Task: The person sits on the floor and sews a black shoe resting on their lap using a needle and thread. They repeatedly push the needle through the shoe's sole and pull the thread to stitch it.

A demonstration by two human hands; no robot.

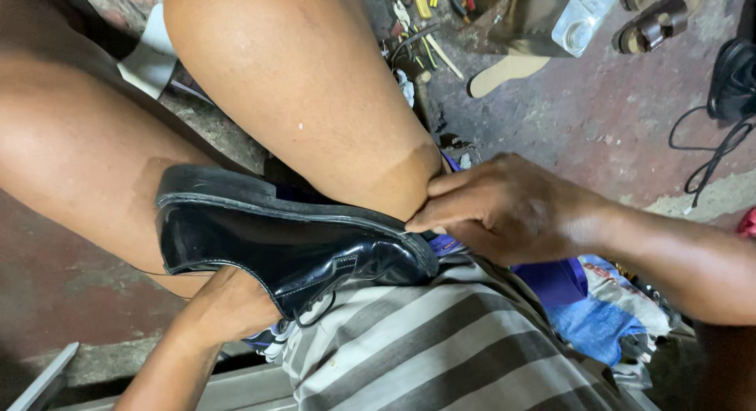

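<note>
Clearly the black shoe (pixel 291 246) could slip: right hand (pixel 504 210) fingers pinch its toe-edge at 3 o'clock, left hand (pixel 228 309) fingers hidden, grip untellable.

right hand (pixel 504 210) pinching, left hand hidden

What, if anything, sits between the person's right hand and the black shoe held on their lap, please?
Nothing visible does. The right hand has its fingertips pinched right at the sole edge near the toe of the black shoe, touching it. The left hand is under the shoe, mostly hidden.
</note>
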